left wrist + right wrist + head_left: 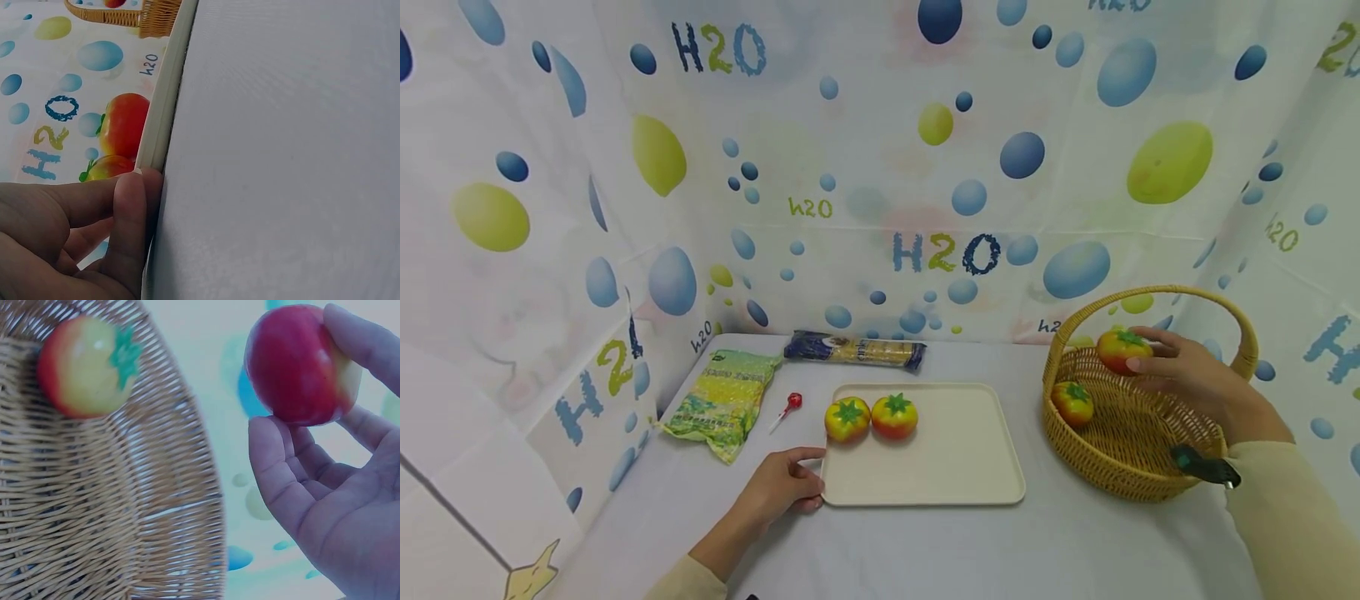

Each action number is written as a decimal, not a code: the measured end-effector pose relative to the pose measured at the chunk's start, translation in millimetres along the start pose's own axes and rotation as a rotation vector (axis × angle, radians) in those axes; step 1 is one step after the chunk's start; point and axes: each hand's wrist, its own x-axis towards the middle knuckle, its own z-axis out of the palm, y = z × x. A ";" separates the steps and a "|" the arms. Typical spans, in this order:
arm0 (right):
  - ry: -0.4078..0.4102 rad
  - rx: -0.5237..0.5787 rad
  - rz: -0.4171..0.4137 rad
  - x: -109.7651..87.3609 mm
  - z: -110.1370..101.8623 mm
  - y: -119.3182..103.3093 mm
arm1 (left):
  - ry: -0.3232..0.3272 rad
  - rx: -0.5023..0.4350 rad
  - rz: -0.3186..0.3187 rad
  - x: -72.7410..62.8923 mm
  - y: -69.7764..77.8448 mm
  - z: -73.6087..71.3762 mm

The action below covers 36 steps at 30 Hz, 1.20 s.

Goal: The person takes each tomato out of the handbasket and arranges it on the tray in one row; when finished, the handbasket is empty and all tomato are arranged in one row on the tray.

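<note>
In the head view my right hand (1187,371) holds a red-and-yellow tomato (1122,350) with a green leafy top, over the wicker basket (1078,462). The right wrist view shows the thumb and fingers around this tomato (297,365). Another tomato (1072,405) lies inside the basket at its left side. My left hand (778,490) is at the near left corner of the cream tray (947,467), pinching its rim (164,119) between thumb and fingers. Two tomatoes sit side by side at the tray's far left, a yellow-red one (847,419) and a redder one (895,416).
Left of the tray lie a red lollipop (793,402) and a green-yellow packet (724,400). Behind it is a long pasta packet (855,349). The basket's tall handle (1165,290) arches over it. A dark object (1202,467) overlaps the basket's right rim. Printed sheets (850,125) enclose the table.
</note>
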 end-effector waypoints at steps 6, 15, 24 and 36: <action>0.033 -0.052 -0.018 -17.6 -3.0 -6.1 | 0.007 -0.003 -0.001 -0.7 3.1 0.9; 0.005 -0.135 -0.106 -39.2 2.5 -13.8 | 0.019 -0.015 -0.009 -1.2 -0.3 2.1; -0.009 -0.145 -0.204 -49.0 24.1 -30.8 | 0.022 -0.016 -0.013 -1.0 -0.4 2.2; -0.008 -0.201 -0.212 -30.6 68.3 -50.5 | 0.012 -0.029 0.004 -0.1 -1.3 2.4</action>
